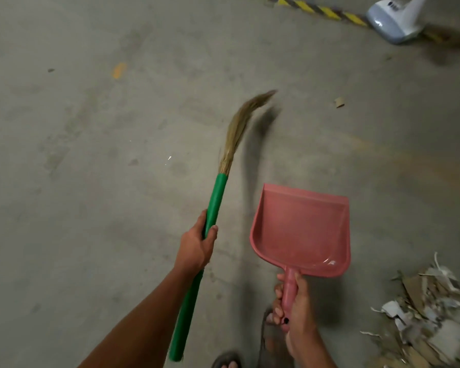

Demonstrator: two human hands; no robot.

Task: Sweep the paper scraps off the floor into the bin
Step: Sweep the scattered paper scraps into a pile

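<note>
Right hand (pixel 294 306) wrapped round the pan (pixel 302 229) handle, left (pixel 197 244) clamped on the broom (pixel 215 200), bristles off the floor (mid-swing prob). Scraps (pixel 430 314) piled nearby, w/ one stray (pixel 339 102) farther out.

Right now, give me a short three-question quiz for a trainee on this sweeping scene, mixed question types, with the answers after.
1. True or false: the pink dustpan already holds paper scraps.
2. Which hand grips the broom? A) left hand B) right hand C) both
3. Fill in: the pile of paper scraps lies on the floor to the ______ of the dustpan.

Key:
1. False; its tray looks bare.
2. A; the left hand grips the green handle, while the right hand grips the dustpan's handle.
3. Right, at the picture's lower right.
</note>
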